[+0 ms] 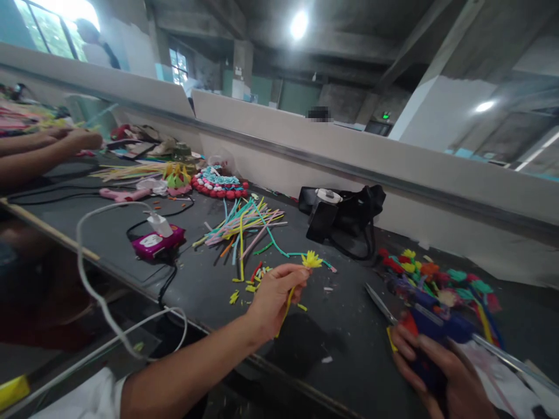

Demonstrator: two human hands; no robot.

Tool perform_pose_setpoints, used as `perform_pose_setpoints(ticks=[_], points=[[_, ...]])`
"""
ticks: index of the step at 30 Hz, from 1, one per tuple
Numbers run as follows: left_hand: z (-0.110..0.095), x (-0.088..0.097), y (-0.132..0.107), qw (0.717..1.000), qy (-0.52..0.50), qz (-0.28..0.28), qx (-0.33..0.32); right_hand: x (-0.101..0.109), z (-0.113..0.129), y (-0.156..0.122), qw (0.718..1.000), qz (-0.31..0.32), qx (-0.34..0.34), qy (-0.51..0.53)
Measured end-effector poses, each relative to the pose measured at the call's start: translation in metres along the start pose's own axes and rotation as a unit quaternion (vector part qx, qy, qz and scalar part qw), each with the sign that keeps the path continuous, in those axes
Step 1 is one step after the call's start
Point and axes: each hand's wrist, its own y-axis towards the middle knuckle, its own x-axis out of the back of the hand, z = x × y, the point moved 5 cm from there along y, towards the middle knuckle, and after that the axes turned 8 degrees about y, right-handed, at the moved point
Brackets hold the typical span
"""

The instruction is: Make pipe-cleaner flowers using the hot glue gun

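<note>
My left hand is closed in a pinch over the middle of the dark table. It holds a small yellow flower with spiky petals by its thin yellow stem. Near the right edge, my right hand is wrapped round a blue glue gun, with a long clear stick running out behind it. A pointed metal tool shows in front of these fingers; I cannot tell whether the hand holds it too. Short yellow cut pieces lie beside my left wrist.
Coloured fuzzy stems lie in a loose pile. Behind stand a black strap-like item and a low partition. Colourful flowers lie at right. A purple power strip with cables sits left, near another person's hands.
</note>
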Motion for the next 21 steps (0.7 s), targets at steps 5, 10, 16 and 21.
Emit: perform_pose_setpoints(ticks=[5, 10, 16, 21], points=[[0.005, 0.0, -0.001, 1.0, 0.003, 0.004, 0.01, -0.037, -0.019, -0.016, 0.998, 0.041, -0.03, -0.023], [0.008, 0.001, -0.002, 1.0, 0.01, 0.012, 0.018, -0.052, -0.031, -0.026, 0.999, 0.049, -0.003, -0.024], [0.009, 0.002, -0.003, 0.999, 0.004, 0.011, 0.036, -0.059, -0.039, -0.033, 0.995, -0.003, 0.059, -0.079], [0.011, 0.002, -0.005, 0.999, 0.009, 0.01, 0.041, -0.063, -0.042, -0.036, 0.988, 0.015, 0.078, -0.131]])
